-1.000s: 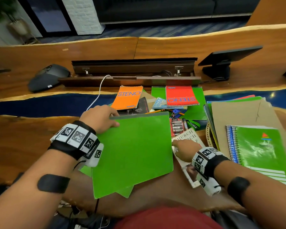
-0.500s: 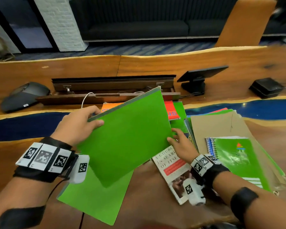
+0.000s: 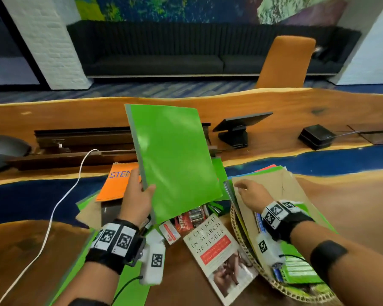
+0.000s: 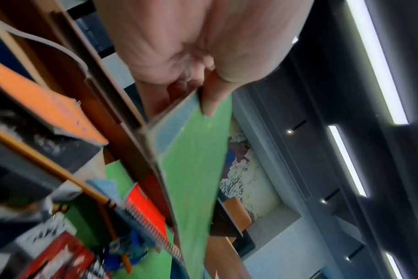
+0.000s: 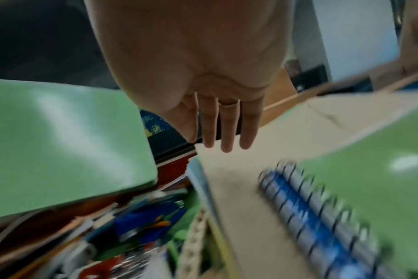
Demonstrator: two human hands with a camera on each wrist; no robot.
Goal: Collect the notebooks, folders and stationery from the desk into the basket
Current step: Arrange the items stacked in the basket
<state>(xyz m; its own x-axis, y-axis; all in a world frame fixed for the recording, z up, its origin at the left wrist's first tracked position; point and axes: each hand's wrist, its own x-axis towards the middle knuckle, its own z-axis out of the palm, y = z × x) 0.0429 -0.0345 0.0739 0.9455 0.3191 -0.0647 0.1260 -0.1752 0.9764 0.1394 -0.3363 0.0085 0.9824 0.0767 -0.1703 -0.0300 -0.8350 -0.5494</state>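
**Green folder lifted over desk**

Left hand [image 3: 136, 198] — pinches the green folder [image 3: 175, 160] at its lower spine edge, thumb on the front; folder is raised near upright above the desk clutter. Right hand [image 3: 251, 195] — fingers straight and relaxed, holding nothing, over the brown folder [image 3: 272, 184] atop the stack in the basket [image 3: 241, 237]. Orange steno pad [image 3: 117, 184] lies on the desk behind the left hand.
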